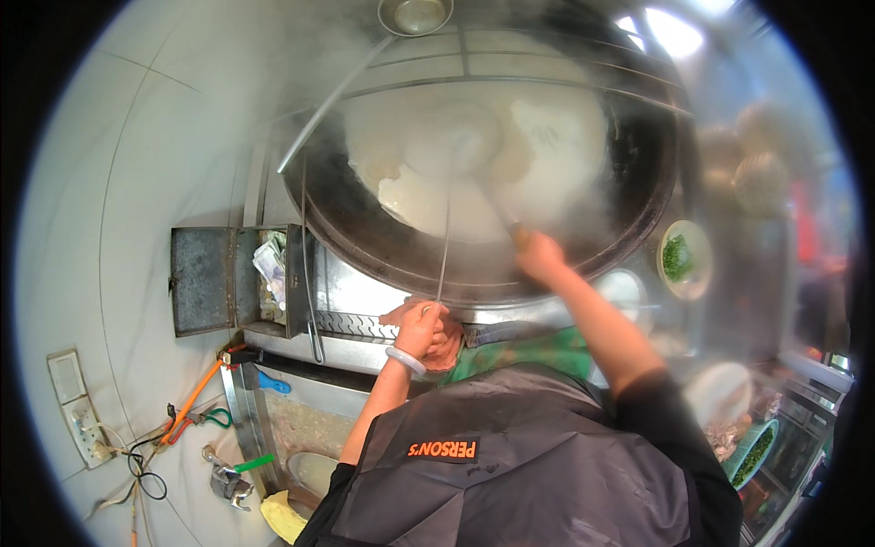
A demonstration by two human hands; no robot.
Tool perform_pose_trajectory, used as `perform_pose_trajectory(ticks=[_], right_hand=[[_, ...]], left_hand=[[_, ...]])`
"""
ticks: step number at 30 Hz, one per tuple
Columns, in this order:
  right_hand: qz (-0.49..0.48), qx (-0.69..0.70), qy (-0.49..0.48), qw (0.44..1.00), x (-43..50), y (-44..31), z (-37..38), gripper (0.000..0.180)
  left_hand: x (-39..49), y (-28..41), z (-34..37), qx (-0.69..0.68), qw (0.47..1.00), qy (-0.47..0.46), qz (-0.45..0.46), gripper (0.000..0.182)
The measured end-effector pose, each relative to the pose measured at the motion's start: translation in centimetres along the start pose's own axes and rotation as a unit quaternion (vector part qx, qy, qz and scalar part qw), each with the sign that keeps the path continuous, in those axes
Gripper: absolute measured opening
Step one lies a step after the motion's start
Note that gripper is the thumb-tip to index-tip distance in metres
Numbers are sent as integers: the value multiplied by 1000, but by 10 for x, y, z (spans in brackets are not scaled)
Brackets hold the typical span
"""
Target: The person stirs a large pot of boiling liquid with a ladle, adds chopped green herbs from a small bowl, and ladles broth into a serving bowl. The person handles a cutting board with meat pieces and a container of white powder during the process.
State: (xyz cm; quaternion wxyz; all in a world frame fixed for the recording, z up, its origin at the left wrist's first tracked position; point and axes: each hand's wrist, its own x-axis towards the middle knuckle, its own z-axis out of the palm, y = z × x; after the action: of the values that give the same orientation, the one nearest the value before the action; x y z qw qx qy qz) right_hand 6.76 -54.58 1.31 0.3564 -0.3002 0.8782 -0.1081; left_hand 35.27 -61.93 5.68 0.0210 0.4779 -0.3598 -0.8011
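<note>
A very large wok (328, 236) of steaming, milky white liquid (557, 137) lies in front of me. My right hand (541, 257) grips the short brownish handle (521, 236) of a round utensil, perhaps a strainer, whose head is blurred by steam over the liquid. At the wok's near rim, my left hand (424, 333) is closed around the end of a long thin metal handle (444, 256). That handle runs out over the liquid, and steam obscures its far end. A reddish-orange cloth (448, 347) is bunched beside and beneath my left hand.
A long-handled metal ladle (415, 17) rests across a metal rack (519, 83) over the wok. An opened metal box (205, 280) with banknotes is at left. A metal hook (310, 287) hangs nearby. Chopped greens fill a bowl (678, 258) at right. Cables (143, 472) run along the wall.
</note>
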Motion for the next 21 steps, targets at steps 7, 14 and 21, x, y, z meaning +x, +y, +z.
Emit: perform_pose_trajectory(ticks=[7, 14, 21], right_hand=[[-3, -12, -3, 1000, 0, -1, -1, 36], [-4, -10, -5, 1000, 14, -1, 2, 33], [-5, 2, 0, 1000, 11, 0, 2, 33]], left_hand=[[9, 25, 13, -9, 1000, 13, 2, 22], [2, 36, 19, 48, 999, -13, -20, 20], [20, 27, -8, 69, 997, 34, 0, 20]])
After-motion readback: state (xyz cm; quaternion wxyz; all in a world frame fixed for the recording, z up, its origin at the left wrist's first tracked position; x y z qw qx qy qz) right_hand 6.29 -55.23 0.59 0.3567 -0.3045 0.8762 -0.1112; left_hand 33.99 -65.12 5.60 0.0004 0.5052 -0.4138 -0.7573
